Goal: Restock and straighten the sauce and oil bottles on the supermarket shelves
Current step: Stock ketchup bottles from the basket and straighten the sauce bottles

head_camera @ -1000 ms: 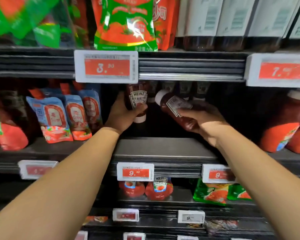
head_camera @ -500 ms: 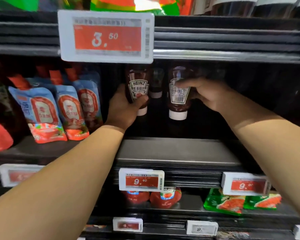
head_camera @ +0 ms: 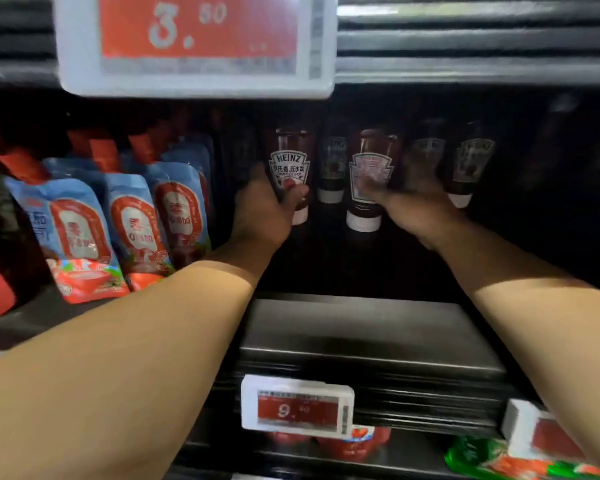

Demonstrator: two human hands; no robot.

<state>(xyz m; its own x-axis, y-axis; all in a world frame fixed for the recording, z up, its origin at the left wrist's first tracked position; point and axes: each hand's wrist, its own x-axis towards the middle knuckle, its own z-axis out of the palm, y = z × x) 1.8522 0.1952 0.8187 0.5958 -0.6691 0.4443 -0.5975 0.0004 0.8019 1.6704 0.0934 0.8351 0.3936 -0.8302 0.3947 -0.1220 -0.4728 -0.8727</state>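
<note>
A: Head view: the left hand [head_camera: 267, 209] is gripping the Heinz bottle [head_camera: 289, 174], thumb curling across its label, cap down, deep on the shelf [head_camera: 361, 327].

B: And the right hand [head_camera: 409, 202] is blurring. Its fingers [head_camera: 371, 192] are lying across the second bottle [head_camera: 371, 181]; curled or flat, I cannot tell.

A: More bottles are standing behind, pouches [head_camera: 132, 220] well to the left.

B: To do this well, I'd say, they should be turning both labels forward and seating the caps flat, level with each other.
</note>
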